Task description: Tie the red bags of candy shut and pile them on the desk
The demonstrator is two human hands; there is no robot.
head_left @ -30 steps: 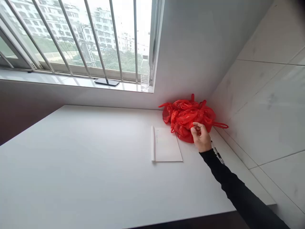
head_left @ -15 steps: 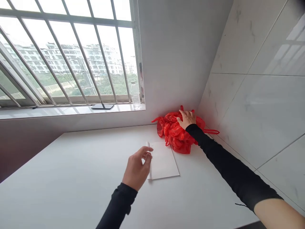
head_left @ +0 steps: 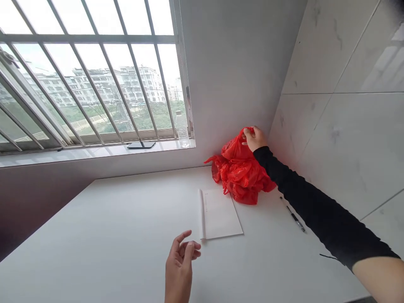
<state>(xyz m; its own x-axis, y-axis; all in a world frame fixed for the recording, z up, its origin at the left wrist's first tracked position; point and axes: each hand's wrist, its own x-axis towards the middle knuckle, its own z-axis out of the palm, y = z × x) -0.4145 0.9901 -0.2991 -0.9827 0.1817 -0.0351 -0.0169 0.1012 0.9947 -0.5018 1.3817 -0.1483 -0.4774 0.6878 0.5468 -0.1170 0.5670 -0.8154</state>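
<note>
At the back right of the white table, my right hand [head_left: 256,139] pinches the upper edge of a red plastic bag [head_left: 237,148] and holds it raised. Below it, more crumpled red plastic bags [head_left: 243,176] lie in a heap, overlapping the far corner of a writing pad [head_left: 222,215]. The pad's top sheets are rolled over to its left side, and small marks run along the page's left part. My left hand [head_left: 183,256] hovers nearer to me, just left of the pad's lower corner, fingers curved and apart with nothing in them.
A black pen with its cap [head_left: 295,218] lies on the table [head_left: 126,227] beside my right forearm. On the windowsill stand a clear plastic bottle [head_left: 182,129] and a flat dark phone [head_left: 141,144]. A barred window is behind, with a tiled wall [head_left: 356,139] at right.
My right hand has risen from the heap, lifting a red bag's edge with it. My left hand has drawn back toward me, away from the pad. The pen now shows.
</note>
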